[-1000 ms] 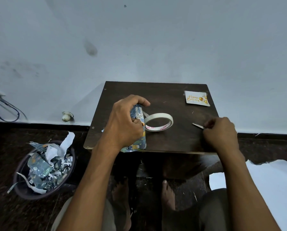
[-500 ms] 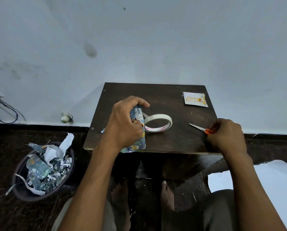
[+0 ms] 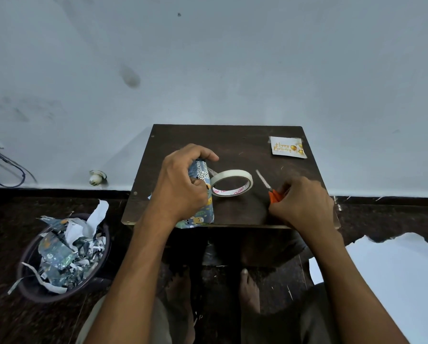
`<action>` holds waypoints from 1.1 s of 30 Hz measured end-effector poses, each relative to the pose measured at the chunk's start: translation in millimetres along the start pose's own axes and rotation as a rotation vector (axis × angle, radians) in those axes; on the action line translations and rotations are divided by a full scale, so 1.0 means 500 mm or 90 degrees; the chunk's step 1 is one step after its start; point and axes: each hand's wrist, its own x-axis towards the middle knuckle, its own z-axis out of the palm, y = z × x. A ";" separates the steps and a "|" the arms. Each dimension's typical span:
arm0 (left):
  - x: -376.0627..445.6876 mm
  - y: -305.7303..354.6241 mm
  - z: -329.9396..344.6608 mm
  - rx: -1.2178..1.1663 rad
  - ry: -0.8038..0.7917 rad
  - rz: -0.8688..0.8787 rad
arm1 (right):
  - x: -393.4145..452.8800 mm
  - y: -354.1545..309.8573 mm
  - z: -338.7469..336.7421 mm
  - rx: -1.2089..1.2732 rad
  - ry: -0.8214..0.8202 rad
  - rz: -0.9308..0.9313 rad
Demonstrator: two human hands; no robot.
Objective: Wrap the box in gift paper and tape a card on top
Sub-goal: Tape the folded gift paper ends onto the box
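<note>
While the left hand (image 3: 183, 184) clamps the blue patterned paper-wrapped box (image 3: 200, 194) so its strip from the white tape roll (image 3: 231, 182) stays taut, the right hand (image 3: 301, 202) grips orange-handled scissors (image 3: 270, 188), likely for cutting.

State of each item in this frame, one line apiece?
Box: wrapped, standing on edge, gripped by the left hand.
Tape roll: flat on the table, a strip running to the box.
Scissors: blades shut, handles held by the right hand.
Card: lying face up, not yet attached.
Bin: full of paper scraps.
</note>
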 end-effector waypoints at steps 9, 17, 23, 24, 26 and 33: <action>-0.001 -0.001 -0.005 -0.011 -0.004 -0.018 | -0.001 -0.002 -0.015 0.605 -0.149 0.050; -0.003 0.000 -0.007 -0.003 -0.010 -0.022 | -0.059 -0.046 -0.048 0.875 -0.576 -0.042; -0.002 -0.001 -0.008 -0.008 -0.016 -0.017 | -0.082 -0.080 -0.037 0.830 -0.612 -0.022; -0.002 -0.002 -0.009 -0.010 -0.016 -0.017 | -0.085 -0.085 -0.033 0.824 -0.618 -0.008; -0.003 -0.002 -0.009 -0.012 -0.015 -0.018 | -0.084 -0.086 -0.026 0.830 -0.638 0.008; -0.004 -0.004 -0.009 -0.014 -0.013 -0.010 | -0.079 -0.088 -0.009 0.862 -0.634 -0.011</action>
